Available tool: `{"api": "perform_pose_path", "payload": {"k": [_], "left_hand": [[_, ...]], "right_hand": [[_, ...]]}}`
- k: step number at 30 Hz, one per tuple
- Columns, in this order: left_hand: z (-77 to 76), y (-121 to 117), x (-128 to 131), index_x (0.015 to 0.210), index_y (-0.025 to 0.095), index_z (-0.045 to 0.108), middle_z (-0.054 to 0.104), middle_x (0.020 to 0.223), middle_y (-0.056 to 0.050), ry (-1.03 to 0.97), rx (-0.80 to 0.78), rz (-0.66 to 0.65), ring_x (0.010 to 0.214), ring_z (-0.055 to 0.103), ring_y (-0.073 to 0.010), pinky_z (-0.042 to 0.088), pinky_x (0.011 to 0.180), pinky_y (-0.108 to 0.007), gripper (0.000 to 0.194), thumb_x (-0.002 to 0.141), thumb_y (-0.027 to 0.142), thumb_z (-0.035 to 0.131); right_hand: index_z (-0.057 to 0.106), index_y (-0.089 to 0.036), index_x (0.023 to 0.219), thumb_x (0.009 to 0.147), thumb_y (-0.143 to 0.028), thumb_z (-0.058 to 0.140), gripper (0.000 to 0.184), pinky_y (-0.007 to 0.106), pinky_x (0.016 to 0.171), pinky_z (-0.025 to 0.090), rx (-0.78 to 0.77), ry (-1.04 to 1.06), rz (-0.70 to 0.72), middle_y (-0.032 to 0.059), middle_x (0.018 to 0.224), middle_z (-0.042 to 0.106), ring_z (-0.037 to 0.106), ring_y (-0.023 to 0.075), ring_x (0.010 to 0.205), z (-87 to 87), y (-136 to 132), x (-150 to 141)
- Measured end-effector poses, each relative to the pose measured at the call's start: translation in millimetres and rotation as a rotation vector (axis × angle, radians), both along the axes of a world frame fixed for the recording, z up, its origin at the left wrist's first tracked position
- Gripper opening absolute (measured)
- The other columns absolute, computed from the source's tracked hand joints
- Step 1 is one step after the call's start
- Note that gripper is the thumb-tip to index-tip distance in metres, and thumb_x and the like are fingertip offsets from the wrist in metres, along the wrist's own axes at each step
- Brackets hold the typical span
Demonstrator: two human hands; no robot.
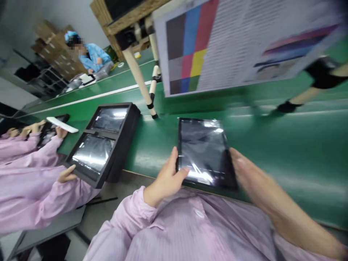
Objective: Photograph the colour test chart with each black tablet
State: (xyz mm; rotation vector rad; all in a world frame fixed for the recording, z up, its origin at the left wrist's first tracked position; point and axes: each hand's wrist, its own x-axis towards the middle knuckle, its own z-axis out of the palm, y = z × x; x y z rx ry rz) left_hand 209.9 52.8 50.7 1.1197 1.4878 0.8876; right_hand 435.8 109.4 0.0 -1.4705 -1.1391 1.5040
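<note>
A dark tablet (pixel 202 148), its screen covered with shiny clear film, is in front of me at the near edge of the green bench. My left hand (pixel 170 174) grips its left side, thumb lying over the screen's lower left and fingers along the edge. On the opposite side my right hand (pixel 241 168) lies against the tablet's right edge; its fingers are mostly hidden and somewhat blurred. To the left, a black tray (pixel 119 156) has two compartments, each with a film-covered tablet in it. Another person's hand (pixel 67 174) touches the tray's near corner.
Over the bench (pixel 272 145) hangs a printed sheet (pixel 233 47) with colour blocks, among beige pipe legs (pixel 138 78). At left, people in pink sleeves (pixel 24 195) work, one hand holding a white slab (pixel 62 124). A person in blue (pixel 95 58) sits across, near stacked cartons (pixel 58 54).
</note>
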Motion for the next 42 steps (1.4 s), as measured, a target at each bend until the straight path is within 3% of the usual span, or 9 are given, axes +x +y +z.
{"api": "perform_pose_path", "payload": {"k": [4,7,9,13,16,20,26,34,42], "left_hand": [[21.8,17,1,0.159,0.020,0.020,0.048,0.149,-0.019,-0.317,-0.139,0.147,0.122,0.061,-0.0261,0.051,0.101,-0.044,0.090,0.082,0.031,0.066],[16.4,33,11,0.146,0.019,0.042,0.065,0.120,-0.013,-0.444,-0.302,0.276,0.098,0.067,-0.0213,0.057,0.080,-0.035,0.069,0.083,0.032,0.064],[8.3,37,22,0.137,0.018,0.052,0.066,0.115,-0.011,-0.437,-0.333,0.298,0.099,0.067,-0.0222,0.056,0.082,-0.035,0.059,0.082,0.034,0.065],[2.2,25,36,0.147,0.016,0.041,0.048,0.144,-0.016,-0.202,-0.087,0.359,0.134,0.048,-0.0274,0.039,0.113,-0.038,0.075,0.080,0.032,0.069],[11.8,8,30,0.152,0.013,0.035,0.045,0.146,-0.019,0.061,0.263,0.251,0.141,0.041,-0.0300,0.028,0.121,-0.042,0.083,0.079,0.035,0.069],[31.5,0,13,0.158,0.019,0.020,0.040,0.148,-0.018,0.345,0.636,0.145,0.143,0.038,-0.0327,0.031,0.119,-0.049,0.098,0.079,0.045,0.071],[43.1,5,14,0.160,0.019,0.001,0.029,0.152,-0.024,0.665,0.771,0.209,0.144,0.030,-0.0395,0.038,0.112,-0.059,0.120,0.074,0.051,0.078],[33.0,9,18,0.160,0.018,-0.006,0.022,0.154,-0.028,0.734,0.847,0.268,0.144,0.028,-0.0396,0.038,0.112,-0.060,0.125,0.075,0.056,0.078],[32.4,9,22,0.159,0.017,-0.007,0.023,0.153,-0.029,0.760,0.901,0.272,0.142,0.032,-0.0404,0.037,0.111,-0.062,0.126,0.075,0.061,0.076]], "right_hand": [[0.048,-0.031,0.148,0.082,-0.049,0.059,0.069,0.037,0.124,0.025,-0.215,0.039,-0.098,0.0070,0.155,0.045,0.041,0.0236,0.144,28.9,16,12],[0.061,-0.035,0.130,0.081,-0.048,0.059,0.051,0.045,0.121,0.032,-0.214,0.047,-0.189,0.0146,0.139,0.059,0.053,0.0308,0.134,36.5,25,7],[0.067,-0.033,0.115,0.083,-0.046,0.057,0.037,0.046,0.118,0.038,-0.221,0.098,-0.216,0.0160,0.132,0.064,0.056,0.0322,0.130,33.4,26,-3],[0.061,-0.032,0.132,0.084,-0.050,0.061,0.052,0.046,0.109,0.050,-0.108,0.101,-0.277,0.0120,0.134,0.063,0.057,0.0339,0.129,27.7,11,-17],[0.043,-0.034,0.150,0.085,-0.060,0.060,0.072,0.052,0.109,0.049,0.225,0.076,-0.293,0.0111,0.138,0.060,0.057,0.0344,0.129,34.7,-3,-19],[0.055,-0.032,0.137,0.088,-0.063,0.058,0.058,0.050,0.119,0.039,0.551,0.176,-0.312,0.0057,0.146,0.055,0.049,0.0305,0.138,55.6,-1,-21],[0.067,-0.025,0.110,0.076,-0.088,0.048,0.074,0.051,0.094,0.060,0.409,0.315,-0.141,0.0094,0.112,0.074,0.063,0.0356,0.121,87.1,25,-27],[0.069,-0.028,0.094,0.055,-0.096,0.060,0.078,0.051,0.100,0.056,0.351,0.412,-0.112,0.0075,0.113,0.074,0.057,0.0374,0.128,95.1,36,-32],[0.069,-0.027,0.111,0.061,-0.096,0.053,0.087,0.051,0.102,0.055,0.398,0.393,-0.064,0.0084,0.118,0.072,0.055,0.0365,0.132,93.4,35,-31]]}}
